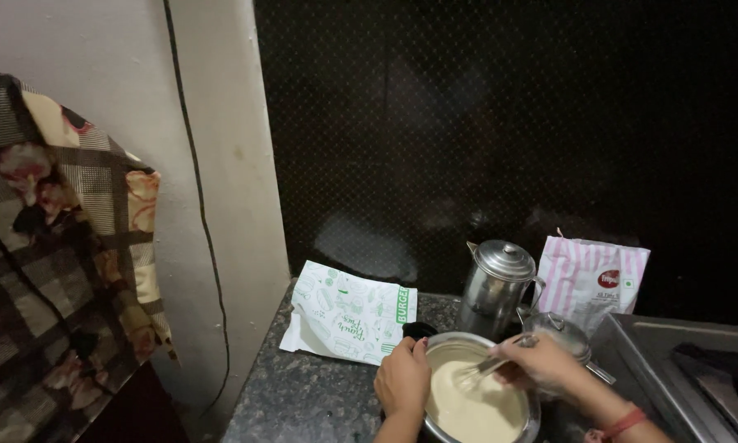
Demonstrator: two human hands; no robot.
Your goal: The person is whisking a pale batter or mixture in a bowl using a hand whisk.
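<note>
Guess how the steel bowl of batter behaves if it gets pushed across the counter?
The steel bowl looks fairly full of pale batter, so probably heavy for its size and prone to slosh. Its smooth metal on the polished stone counter would likely slide easily; the left hand grips its rim while the right hand works the whisk.

Counter (303, 394) free left of bowl (527, 427); jug (495, 287), pouch (592, 279) block behind
</note>
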